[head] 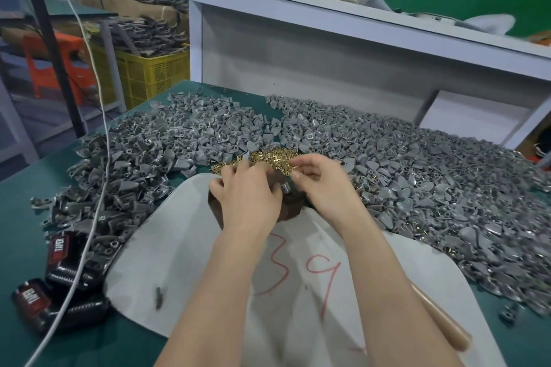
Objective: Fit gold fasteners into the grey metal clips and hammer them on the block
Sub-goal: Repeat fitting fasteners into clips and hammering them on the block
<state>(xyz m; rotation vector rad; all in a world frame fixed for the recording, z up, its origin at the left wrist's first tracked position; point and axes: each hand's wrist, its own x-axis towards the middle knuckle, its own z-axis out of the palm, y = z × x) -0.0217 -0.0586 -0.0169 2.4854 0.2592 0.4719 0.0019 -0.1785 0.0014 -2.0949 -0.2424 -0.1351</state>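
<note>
My left hand [247, 191] curls round a clip [284, 188] over the block [293, 208], my right hand [319, 182] pinches by the fasteners [268, 158] just beyond, though I can't tell if it's got one, so I'd seat it square in the clip's hole before any hammering.

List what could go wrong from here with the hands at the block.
1. The gold fasteners lie loose right behind the block; either hand could sweep them into the clip piles.
2. The grey clip between the left hand and right hand is tiny; a hammer blow could catch fingers.
3. The hammer handle seems tucked under the white sheet; pulling it may shift the sheet.
</note>
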